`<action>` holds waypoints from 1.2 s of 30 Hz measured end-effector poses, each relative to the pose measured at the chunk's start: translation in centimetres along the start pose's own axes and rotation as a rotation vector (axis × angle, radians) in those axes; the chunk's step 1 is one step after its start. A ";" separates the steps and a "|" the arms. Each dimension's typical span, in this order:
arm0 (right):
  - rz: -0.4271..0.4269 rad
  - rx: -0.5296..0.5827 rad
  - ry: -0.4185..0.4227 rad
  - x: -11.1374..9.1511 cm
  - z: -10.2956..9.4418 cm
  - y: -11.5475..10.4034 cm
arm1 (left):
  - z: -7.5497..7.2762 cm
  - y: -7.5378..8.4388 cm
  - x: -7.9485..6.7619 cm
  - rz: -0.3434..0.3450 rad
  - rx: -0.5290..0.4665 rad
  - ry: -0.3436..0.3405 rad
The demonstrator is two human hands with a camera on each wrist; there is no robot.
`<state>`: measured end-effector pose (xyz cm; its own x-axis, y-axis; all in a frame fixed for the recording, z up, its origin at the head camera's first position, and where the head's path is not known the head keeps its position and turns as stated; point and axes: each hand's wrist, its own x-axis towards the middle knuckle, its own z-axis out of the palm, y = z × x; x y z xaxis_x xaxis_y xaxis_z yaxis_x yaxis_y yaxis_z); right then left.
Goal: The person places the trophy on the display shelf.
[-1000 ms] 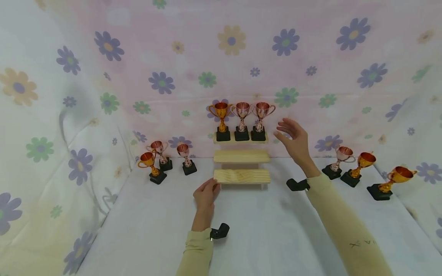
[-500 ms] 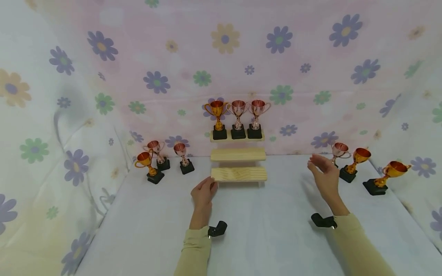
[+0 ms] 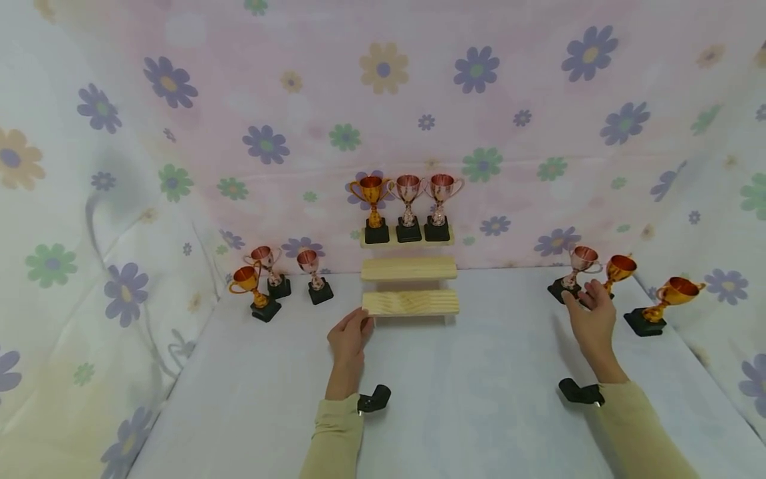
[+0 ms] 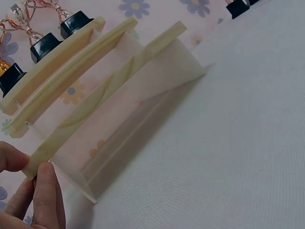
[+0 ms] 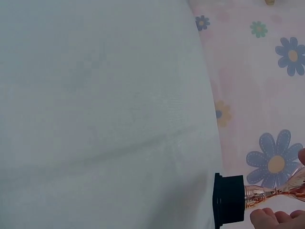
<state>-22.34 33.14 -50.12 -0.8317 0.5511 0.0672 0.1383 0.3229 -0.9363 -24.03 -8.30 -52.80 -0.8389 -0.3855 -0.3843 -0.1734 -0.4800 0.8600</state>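
Observation:
My left hand [image 3: 348, 339] pinches the left end of the lowest step of a three-step wooden display stand [image 3: 409, 303]. In the left wrist view the thumb [image 4: 12, 156] lies on one face of that board and the fingers [image 4: 46, 191] on the other. My right hand [image 3: 592, 326] is at a rose-gold trophy cup [image 3: 582, 258] with a black base, on the right of the table. Thumb and fingers [image 5: 267, 219] are spread on either side of its stem in the right wrist view; the cup's upper part is cut off there.
A gold trophy [image 3: 371, 191] and two rose-gold trophies stand on the top step. Two more gold trophies, one partly behind my right hand, the other [image 3: 676, 291] farther right, stand on the table [image 3: 479, 392]. Another three trophies [image 3: 311, 263] stand at left. Floral cloth [image 3: 419, 86] hangs behind.
My right hand has moved from beside the top step, right and down to the rose-gold trophy at right. The left hand keeps its pinch on the stand. The view has shifted slightly.

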 end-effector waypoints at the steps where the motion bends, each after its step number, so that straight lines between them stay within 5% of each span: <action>1: 0.005 0.021 -0.001 0.2 0.1 -0.1 | 0.0 0.0 0.0 0.001 -0.002 0.001; 14: -0.052 0.248 0.144 2.8 1.5 0.0 | 0.1 0.1 -0.2 0.005 -0.010 0.002; 22: -0.178 0.356 0.231 3.7 3.2 -0.3 | 0.0 0.1 -0.2 0.037 -0.057 -0.008; 36: -0.235 0.263 0.340 4.0 4.4 -1.3 | -0.2 0.1 -0.2 0.022 -0.040 -0.008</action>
<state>-28.20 31.51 -50.21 -0.5953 0.7211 0.3545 -0.2088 0.2872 -0.9348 -23.79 -8.44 -52.69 -0.8462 -0.3901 -0.3629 -0.1342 -0.5031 0.8537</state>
